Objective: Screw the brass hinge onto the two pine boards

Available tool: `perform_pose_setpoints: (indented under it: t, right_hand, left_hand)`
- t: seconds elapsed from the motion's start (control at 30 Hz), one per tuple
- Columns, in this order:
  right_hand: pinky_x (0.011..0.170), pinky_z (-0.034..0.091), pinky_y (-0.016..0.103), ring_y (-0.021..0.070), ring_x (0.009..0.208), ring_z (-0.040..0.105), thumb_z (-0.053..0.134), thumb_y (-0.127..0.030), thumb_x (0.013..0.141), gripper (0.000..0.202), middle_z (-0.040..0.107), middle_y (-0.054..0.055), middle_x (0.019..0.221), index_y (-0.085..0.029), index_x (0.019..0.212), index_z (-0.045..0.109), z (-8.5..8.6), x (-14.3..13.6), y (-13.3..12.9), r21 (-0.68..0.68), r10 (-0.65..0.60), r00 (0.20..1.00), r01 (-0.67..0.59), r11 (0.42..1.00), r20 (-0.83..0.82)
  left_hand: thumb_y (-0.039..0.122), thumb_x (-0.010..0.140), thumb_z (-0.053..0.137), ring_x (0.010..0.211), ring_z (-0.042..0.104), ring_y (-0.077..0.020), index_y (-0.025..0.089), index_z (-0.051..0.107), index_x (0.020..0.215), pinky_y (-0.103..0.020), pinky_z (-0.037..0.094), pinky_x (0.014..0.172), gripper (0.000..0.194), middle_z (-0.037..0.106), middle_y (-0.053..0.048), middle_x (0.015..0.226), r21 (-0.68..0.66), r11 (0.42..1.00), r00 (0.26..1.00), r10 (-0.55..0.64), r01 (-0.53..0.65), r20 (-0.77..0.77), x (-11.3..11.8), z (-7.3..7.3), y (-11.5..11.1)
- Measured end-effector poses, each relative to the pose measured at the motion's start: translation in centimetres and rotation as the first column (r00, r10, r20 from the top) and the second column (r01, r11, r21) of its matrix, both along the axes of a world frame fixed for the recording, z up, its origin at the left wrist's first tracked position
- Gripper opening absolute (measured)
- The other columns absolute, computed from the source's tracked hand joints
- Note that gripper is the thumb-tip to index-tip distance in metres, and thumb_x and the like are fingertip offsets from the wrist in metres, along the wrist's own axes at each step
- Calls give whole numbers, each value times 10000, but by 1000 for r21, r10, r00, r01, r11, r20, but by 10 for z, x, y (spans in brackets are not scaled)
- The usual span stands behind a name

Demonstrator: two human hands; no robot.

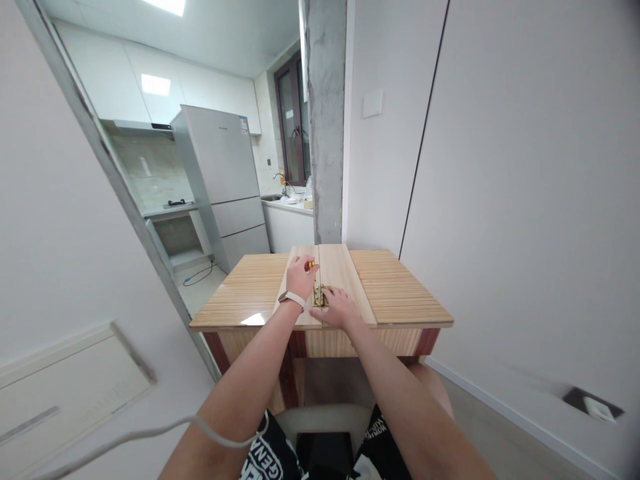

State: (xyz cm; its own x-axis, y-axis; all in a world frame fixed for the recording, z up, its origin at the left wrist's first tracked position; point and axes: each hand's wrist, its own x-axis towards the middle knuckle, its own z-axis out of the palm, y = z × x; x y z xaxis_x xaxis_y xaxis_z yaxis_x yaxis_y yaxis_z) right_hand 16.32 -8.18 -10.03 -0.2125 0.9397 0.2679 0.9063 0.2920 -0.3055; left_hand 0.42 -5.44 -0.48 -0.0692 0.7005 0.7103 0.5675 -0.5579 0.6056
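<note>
Two pale wooden boards [345, 273] lie side by side on the table, with a thin seam between them. A brass-coloured hinge [317, 295] rests across this seam, near the boards' front end. My left hand [300, 275], with a watch [293, 299] at its wrist, is closed around a small screwdriver [311, 265] with a yellow and dark handle. It is held just above the hinge's far left part; whether the tip touches a screw is too small to tell. My right hand [341, 308] holds the hinge down, its thumb at the near edge and fingers over the right leaf.
The wood-grain table [400, 287] extends to both sides of the boards. A white cable [165, 427] runs by my left forearm. Beyond stand a grey pillar [327, 133] and a kitchen with a fridge [225, 153]. A white wall [525, 200] rises at right.
</note>
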Motion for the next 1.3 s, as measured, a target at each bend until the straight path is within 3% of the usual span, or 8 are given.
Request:
perform_pose_setpoints:
  t: [0.33,0.5,0.77,1.07,1.3]
  right_hand:
    - [1190,265,470,349,1457,389,562,-876,809,977,455,144,1608,-266,1568,483,2,-1,-1,-3,-6,1000,6,1000,1]
    - [1189,269,483,360,1462,381,563,-871,811,986,449,151,1612,-257,1576,476,1,0,-1,-5,0,1000,0,1000,4]
    - [1189,267,478,363,1456,388,559,-879,808,993,450,148,1612,-258,1580,477,2,0,0,-11,-8,1000,8,1000,5]
    - [1181,267,479,363,1441,399,577,-858,812,959,474,153,1589,-258,1556,498,3,-2,-3,-1,-15,1000,15,1000,1]
    - [1195,244,467,355,1460,376,558,-867,815,983,439,146,1619,-252,1577,474,1,-1,0,-22,-14,1000,14,1000,5]
  left_hand:
    - [188,964,639,948,681,-190,221,694,1084,-360,567,899,135,711,-71,1082,29,992,992,-123,123,11,0,-6,1]
    - [244,893,763,874,661,-176,216,729,1008,-350,574,869,122,676,-56,1041,25,997,997,-70,70,11,-2,-3,0]
    - [229,907,738,839,652,-180,216,733,984,-350,563,860,78,663,-52,981,21,1000,1000,-13,13,13,-3,-1,-1]
    - [155,955,645,919,688,-183,223,730,1055,-345,590,873,148,704,-68,1064,12,988,988,-155,155,16,2,-1,-2]
    - [218,887,773,860,661,-166,211,743,964,-341,587,866,82,641,-54,1044,39,999,999,-34,32,34,-6,-1,-1]
